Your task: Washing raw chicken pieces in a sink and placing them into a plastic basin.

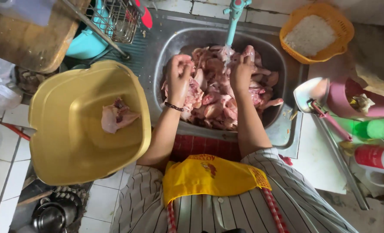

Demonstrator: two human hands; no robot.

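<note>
— Steel sink (pixel 166 51) in the middle, is that where both hands are?

— Yes. It is heaped with raw chicken pieces (pixel 218 103), pink and wet. Above its far rim a pale blue tap (pixel 233 19) runs a thin stream of water down onto the heap.

— What is the left hand doing?

— The left hand (pixel 179 77) is inside the sink, on the left part of the heap, fingers curled shut around a piece of chicken. A dark bead bracelet (pixel 174 106) sits on that wrist.

— And the right?

— The right hand (pixel 241 71) is also inside the sink, just under the water stream, closed on another piece (pixel 249 52) that it holds up near the tap.

— Anything left of the sink?

— A big yellow basin (pixel 71 142) stands just beside it, with a single chicken piece (pixel 116 116) lying in it. Beyond that basin, further from the sink, are a wire rack (pixel 118 19) and a round wooden board (pixel 32 39).

— And on the right?

— At the far right corner of the sink sits an orange basket (pixel 343 26) of white rice (pixel 311 34). Right of the sink lie a ladle (pixel 308 92), a pink bowl (pixel 375 108), a green bottle (pixel 380 128) and a red-and-white mug (pixel 375 157).

— And near the person?

— A yellow apron (pixel 209 172) over a striped shirt (pixel 300 194), pressed against the sink's near edge.
</note>
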